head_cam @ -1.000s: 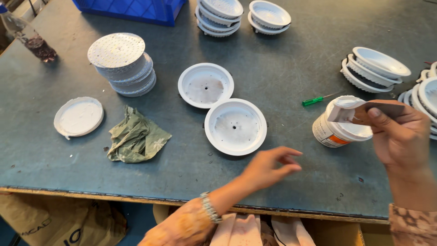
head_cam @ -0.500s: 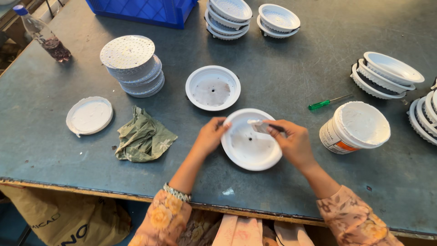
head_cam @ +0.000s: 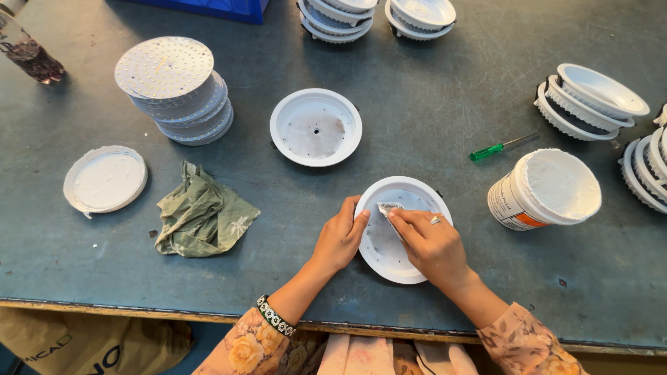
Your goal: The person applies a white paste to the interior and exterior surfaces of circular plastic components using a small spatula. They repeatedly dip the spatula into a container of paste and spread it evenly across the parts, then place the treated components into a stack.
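A round white dish-shaped housing [head_cam: 410,196] lies near the table's front edge. My left hand [head_cam: 340,236] rests on its left rim, fingers curled over the edge. My right hand [head_cam: 431,244] is over the dish and pinches a small flat spatula-like piece [head_cam: 386,207] smeared with white paste, its tip pressed inside the dish. A second white housing [head_cam: 315,127] lies further back, with a greyish smear in its bottom. A white tub of paste [head_cam: 549,189] stands open to the right.
A stack of perforated round discs [head_cam: 175,87] and the tub's white lid [head_cam: 105,178] sit at the left, beside a crumpled green rag [head_cam: 201,215]. A green-handled screwdriver [head_cam: 495,148] lies by the tub. More white housings are stacked at the right [head_cam: 590,101] and back [head_cam: 340,15].
My right hand left the tub and came to the near dish with the paste-loaded piece. My left hand moved from the bare table onto the dish's rim.
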